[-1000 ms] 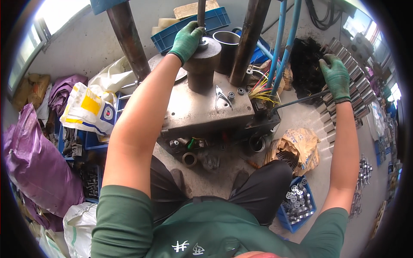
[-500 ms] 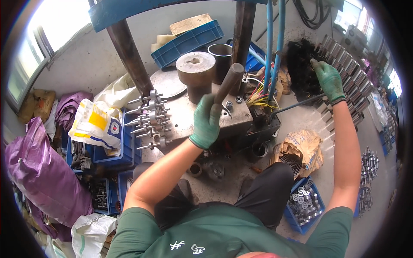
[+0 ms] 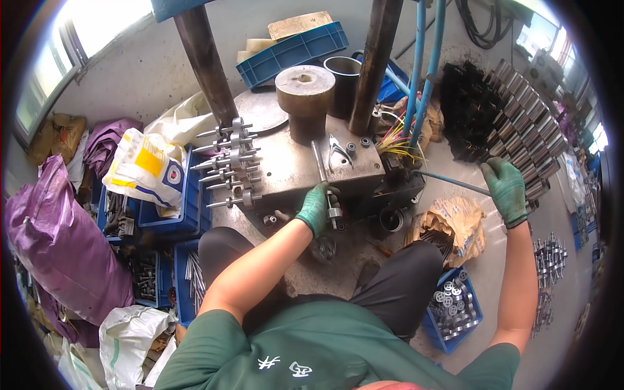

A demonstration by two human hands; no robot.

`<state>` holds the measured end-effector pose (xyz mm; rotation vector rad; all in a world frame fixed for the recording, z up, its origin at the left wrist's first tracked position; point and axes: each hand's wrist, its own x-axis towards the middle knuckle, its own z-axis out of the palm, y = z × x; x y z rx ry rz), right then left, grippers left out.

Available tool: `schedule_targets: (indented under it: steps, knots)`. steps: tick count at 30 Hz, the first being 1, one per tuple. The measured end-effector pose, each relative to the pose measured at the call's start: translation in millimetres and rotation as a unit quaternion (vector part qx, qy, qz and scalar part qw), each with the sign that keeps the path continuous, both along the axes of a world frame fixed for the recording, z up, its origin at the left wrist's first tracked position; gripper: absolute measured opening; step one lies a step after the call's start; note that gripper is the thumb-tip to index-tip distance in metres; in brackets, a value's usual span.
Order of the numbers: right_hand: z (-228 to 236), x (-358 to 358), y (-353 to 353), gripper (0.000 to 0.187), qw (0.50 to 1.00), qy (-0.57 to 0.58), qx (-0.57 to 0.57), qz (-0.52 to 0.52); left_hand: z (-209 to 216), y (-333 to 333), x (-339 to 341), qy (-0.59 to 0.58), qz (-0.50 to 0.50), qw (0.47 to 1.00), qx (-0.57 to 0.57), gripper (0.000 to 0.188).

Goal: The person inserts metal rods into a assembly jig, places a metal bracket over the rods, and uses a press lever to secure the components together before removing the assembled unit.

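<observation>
My left hand (image 3: 316, 209), in a green glove, is closed on a slim metal shaft (image 3: 318, 162) at the front edge of the steel press table (image 3: 279, 170). The shaft leans across the edge, and a ring-shaped collar (image 3: 334, 212) sits on its lower part. Further right, my gloved right hand (image 3: 507, 192) has curled fingers at the end of a thin blue lever (image 3: 455, 182); its palm side is hidden. On the table are a small plier-like tool (image 3: 338, 153) and two small bearings (image 3: 351, 147). Several shafts with discs (image 3: 234, 162) lie at its left edge.
A thick round steel block (image 3: 305, 88) stands between two dark columns (image 3: 203, 65). Blue crates (image 3: 195, 201) and a purple sack (image 3: 65, 253) fill the left. At right are a torn paper bag (image 3: 458, 218), a blue bin of metal wheels (image 3: 448, 305) and stacked shiny cylinders (image 3: 530, 117).
My left hand has come down toward the table's front edge; the thick dark bar it held is gone, and it grips a slim shaft. My right hand and the lever have swung down.
</observation>
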<state>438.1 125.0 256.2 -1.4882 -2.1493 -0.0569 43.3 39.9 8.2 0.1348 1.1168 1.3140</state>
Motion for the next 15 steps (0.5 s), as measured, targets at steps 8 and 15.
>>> schedule_targets:
  steps: [8,15]
  knots:
    - [-3,14,5,0.034,1.000,-0.015,0.000,-0.016,10,-7,1,-0.042,-0.002,0.998,-0.051,0.046]
    - [-28,47,15,0.031,0.999,-0.027,0.025,0.009,-23,-94,12,0.148,-0.102,0.983,0.031,0.030]
